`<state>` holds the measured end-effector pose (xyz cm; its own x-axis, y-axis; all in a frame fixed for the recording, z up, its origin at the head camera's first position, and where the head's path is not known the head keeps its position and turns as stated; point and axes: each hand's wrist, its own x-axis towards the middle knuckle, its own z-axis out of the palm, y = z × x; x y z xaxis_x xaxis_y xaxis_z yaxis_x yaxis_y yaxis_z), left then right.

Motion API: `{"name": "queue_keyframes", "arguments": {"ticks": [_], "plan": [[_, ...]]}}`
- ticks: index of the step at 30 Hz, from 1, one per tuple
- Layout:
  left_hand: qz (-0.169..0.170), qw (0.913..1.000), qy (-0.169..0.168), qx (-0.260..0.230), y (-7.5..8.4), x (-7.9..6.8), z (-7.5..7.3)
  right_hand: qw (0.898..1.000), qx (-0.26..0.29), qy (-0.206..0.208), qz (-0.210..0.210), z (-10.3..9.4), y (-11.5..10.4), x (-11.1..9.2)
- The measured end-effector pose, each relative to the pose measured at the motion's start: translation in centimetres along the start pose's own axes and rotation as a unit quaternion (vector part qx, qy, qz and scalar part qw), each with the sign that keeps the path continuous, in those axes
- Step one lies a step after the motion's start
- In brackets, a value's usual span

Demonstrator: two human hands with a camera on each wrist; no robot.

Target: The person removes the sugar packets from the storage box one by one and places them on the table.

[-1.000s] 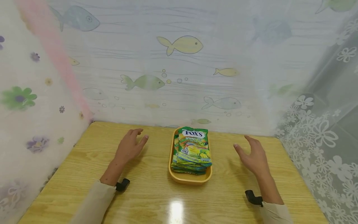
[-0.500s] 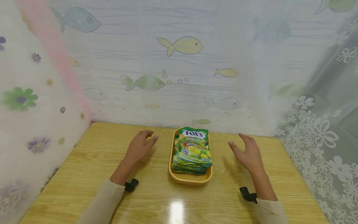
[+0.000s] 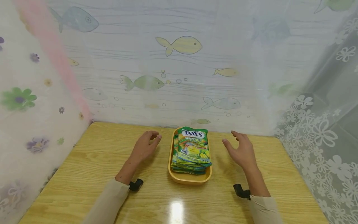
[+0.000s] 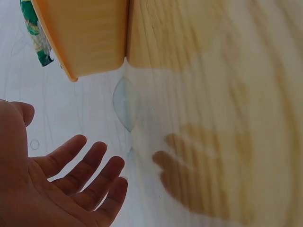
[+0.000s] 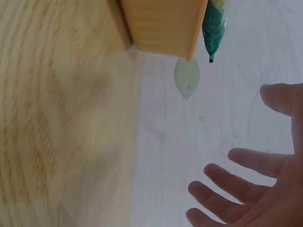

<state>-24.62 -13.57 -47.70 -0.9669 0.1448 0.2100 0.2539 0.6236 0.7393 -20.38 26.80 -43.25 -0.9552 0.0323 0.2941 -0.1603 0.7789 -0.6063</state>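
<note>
In the head view, a yellow-orange tray (image 3: pixel 190 179) stands on the wooden table, holding a stack of green Fox's Spring Tea candy packets (image 3: pixel 194 146). The packets lie flat and rise above the rim at the far end. To the left of the tray hovers my left hand (image 3: pixel 144 147), fingers relaxed and holding nothing. My right hand (image 3: pixel 241 151) is over the table on the other side, thumb and fingers spread apart. Both palms face the tray across a gap. The left wrist view shows the tray's side wall (image 4: pixel 87 38) beyond the loosely bent fingers (image 4: pixel 83 165).
The wooden table (image 3: pixel 156 202) reaches back to a white curtain (image 3: pixel 134 102) printed with fish. A flowered curtain (image 3: pixel 42 121) hangs along the left, and a translucent one with white flowers (image 3: pixel 316 146) along the right. A black curved piece sits at each wrist.
Both hands have moved inward toward the tray, the left hand rightward and the right hand leftward. The tray and packets have stayed in place.
</note>
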Motion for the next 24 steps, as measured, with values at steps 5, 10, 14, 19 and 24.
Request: {"name": "queue_keyframes", "arguments": {"ticks": [5,10,14,19,24], "plan": [[-0.003,0.9996,-0.014,-0.023,0.1,0.0,0.5,1.0,0.011,-0.012,0.007,0.4,-0.5,0.2],[-0.008,0.9987,-0.027,-0.043,0.4,0.0,1.0,1.0,0.016,-0.022,0.012,0.7,-1.0,0.4],[-0.015,0.998,-0.032,-0.053,0.7,0.2,1.5,0.999,0.028,-0.023,0.013,1.1,-1.3,0.6],[-0.022,0.9972,-0.036,-0.061,1.1,0.4,2.0,0.999,0.037,-0.028,0.012,1.7,-1.6,0.8],[-0.03,0.9959,-0.034,-0.078,1.2,0.7,2.6,0.999,0.037,-0.032,0.01,2.2,-1.8,1.1]]}}
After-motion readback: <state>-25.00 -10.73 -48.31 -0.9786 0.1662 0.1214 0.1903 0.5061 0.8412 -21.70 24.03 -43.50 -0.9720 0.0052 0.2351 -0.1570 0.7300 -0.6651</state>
